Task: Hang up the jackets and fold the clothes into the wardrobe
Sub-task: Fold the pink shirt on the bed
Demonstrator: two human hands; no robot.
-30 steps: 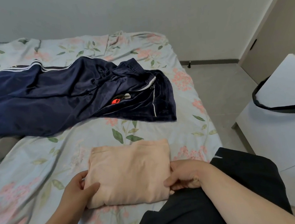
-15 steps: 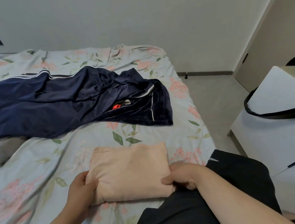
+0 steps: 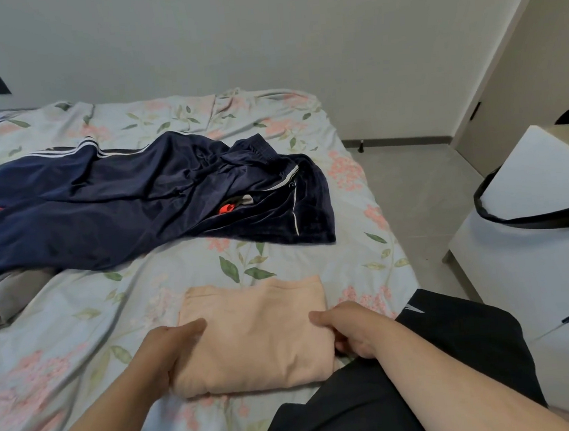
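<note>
1. My left hand (image 3: pixel 166 351) and right hand (image 3: pixel 350 333) grip the folded peach garment (image 3: pixel 259 334) by its side edges.
2. It lies at the near edge of the bed (image 3: pixel 80 336).
3. Bare bed surface separates it from the navy jacket (image 3: pixel 120 202).

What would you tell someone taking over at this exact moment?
Left hand and right hand each grip one end of the folded peach garment, which lies on the bed near its front edge.
Done: that garment is folded.
Left: carry it to the wardrobe. The navy clothes lie unfolded further back, with a grey garment at their left end.
</note>
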